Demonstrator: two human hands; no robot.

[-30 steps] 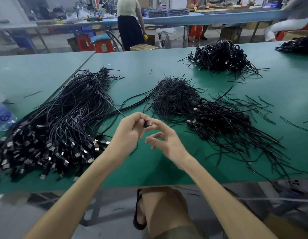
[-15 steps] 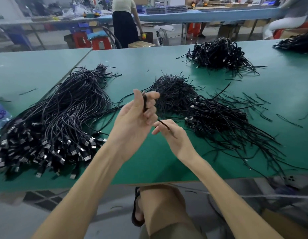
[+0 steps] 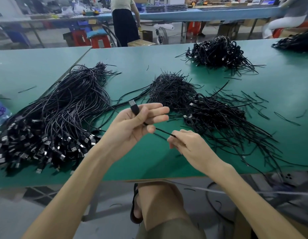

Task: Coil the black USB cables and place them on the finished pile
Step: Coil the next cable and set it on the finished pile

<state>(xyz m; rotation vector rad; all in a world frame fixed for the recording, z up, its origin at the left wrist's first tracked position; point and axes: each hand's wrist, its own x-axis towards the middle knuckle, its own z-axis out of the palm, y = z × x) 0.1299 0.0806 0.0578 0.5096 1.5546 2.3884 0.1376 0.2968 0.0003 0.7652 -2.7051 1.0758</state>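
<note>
Hands grip one USB cable (image 3: 162, 131) — left hand (image 3: 132, 125) fingers now splayed, right hand (image 3: 189, 145) still pinching.

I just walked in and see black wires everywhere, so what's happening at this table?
A person sitting at the green table is working on one black USB cable with bare hands. The left hand holds its plug end under the thumb, and the right hand pinches the cord a little further along, so a short stretch runs between them. It is not coiled yet. A big heap of loose cables lies to the left, and other cable piles lie further out.
</note>
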